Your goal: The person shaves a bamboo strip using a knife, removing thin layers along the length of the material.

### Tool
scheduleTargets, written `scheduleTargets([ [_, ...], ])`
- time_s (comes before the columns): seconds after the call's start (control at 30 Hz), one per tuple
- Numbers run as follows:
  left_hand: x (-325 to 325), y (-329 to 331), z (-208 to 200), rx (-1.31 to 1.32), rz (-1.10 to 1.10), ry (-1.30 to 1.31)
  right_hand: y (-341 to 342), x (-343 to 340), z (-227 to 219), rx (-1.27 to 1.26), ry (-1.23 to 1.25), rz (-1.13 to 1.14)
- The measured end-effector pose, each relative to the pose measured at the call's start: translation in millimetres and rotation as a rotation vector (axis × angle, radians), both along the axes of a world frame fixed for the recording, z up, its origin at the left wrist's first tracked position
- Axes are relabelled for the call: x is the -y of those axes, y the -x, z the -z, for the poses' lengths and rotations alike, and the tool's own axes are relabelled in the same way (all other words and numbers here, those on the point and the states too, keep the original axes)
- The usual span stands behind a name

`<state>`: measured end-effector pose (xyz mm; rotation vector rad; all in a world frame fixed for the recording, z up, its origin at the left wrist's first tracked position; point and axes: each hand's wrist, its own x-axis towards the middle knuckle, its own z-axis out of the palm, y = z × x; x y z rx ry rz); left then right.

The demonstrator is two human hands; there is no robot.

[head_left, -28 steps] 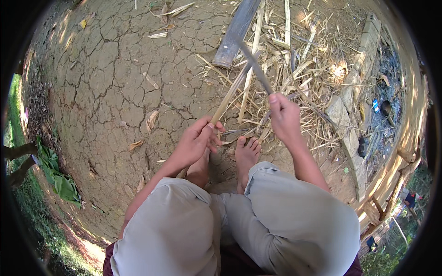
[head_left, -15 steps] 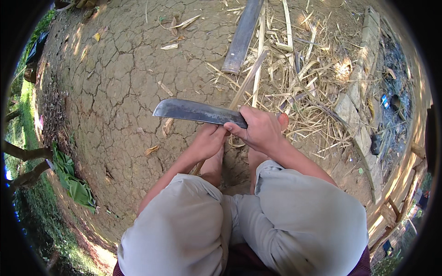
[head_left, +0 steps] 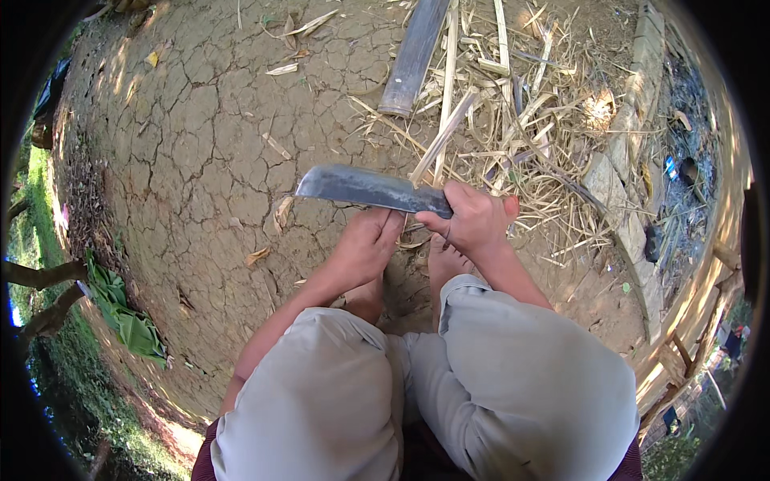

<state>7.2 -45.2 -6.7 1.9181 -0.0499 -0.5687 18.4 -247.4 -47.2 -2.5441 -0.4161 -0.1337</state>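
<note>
My right hand (head_left: 473, 220) is closed round the handle of a machete (head_left: 361, 188), whose orange butt end shows beyond the fist. The broad dark blade points left, almost level, above the ground in front of my feet. Just under the blade, my left hand (head_left: 369, 244) is closed, fingers pinched together. A pale bamboo strip (head_left: 443, 136) slants from the upper right down to the blade and seems to pass beneath it toward my left hand. The blade hides where strip and fingers meet.
A dark grey bamboo pole (head_left: 413, 60) lies ahead, beside a litter of pale shavings (head_left: 537, 152). Rough stone or timber edging (head_left: 613, 192) borders an ashy patch at right. Green leaves (head_left: 128, 313) lie at left on cracked earth. My knees frame the space below my hands.
The machete and my right hand have shifted right and slightly down. My left hand has moved a little to the right. The strip's lower part shows wider beside the blade.
</note>
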Motion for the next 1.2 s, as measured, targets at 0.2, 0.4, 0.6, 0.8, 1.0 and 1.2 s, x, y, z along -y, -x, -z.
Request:
scheduleTargets([
  [0.2, -5, -3, -15, -0.100, 0.062, -0.024, -6, 11, -1, -0.004, 0.048, -0.063],
  [0.4, -49, 26, -26, -0.262, -0.036, -0.082, -83, 164, 7, -0.620, -0.016, 0.905],
  [0.6, -27, 21, 5, -0.148, -0.018, 0.141, -66, 180, -23, -0.751, -0.705, 1.028],
  [0.8, -20, -6, -9, -0.586, -0.114, 0.373, -27, 70, -3, -0.700, -0.681, 0.501],
  [1.0, -7, -12, -26, -0.604, -0.196, 0.312, -13, -7, -29, -0.255, -0.214, -0.078],
  [1.2, -5, -6, -20, -0.283, -0.081, 0.020, -14, -23, -32, -0.185, -0.200, -0.138],
])
